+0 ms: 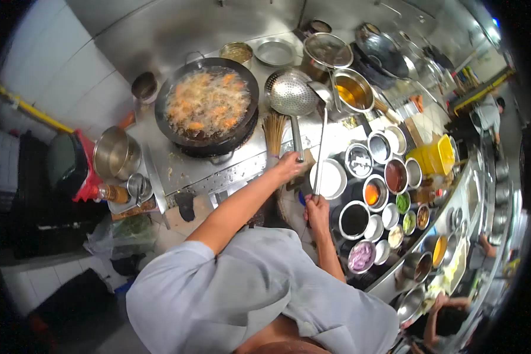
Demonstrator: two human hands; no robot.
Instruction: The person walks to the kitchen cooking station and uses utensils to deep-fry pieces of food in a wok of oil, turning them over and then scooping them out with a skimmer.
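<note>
My left hand (pixel 288 167) is closed round the end of the handle of a perforated skimmer (pixel 291 92), whose bowl lies over the steel counter right of the wok. In my right hand (pixel 317 212) is the long handle of a ladle (pixel 323 130); its bowl reaches up beside the skimmer. A black wok (pixel 251 88) stands on the burner, full of bubbling oil with orange-brown pieces frying (pixel 206 103). Between wok and skimmer lies a bamboo brush (pixel 274 133). A white bowl (pixel 330 180) sits just right of the ladle handle.
Bowls of sauces and chopped ingredients, such as a purple-filled bowl (pixel 361 256), crowd the right. A pot of yellow oil (pixel 353 91) stands behind them. At left is a steel pot (pixel 117 153). Other people, one in a light shirt (pixel 487 118), are at far right.
</note>
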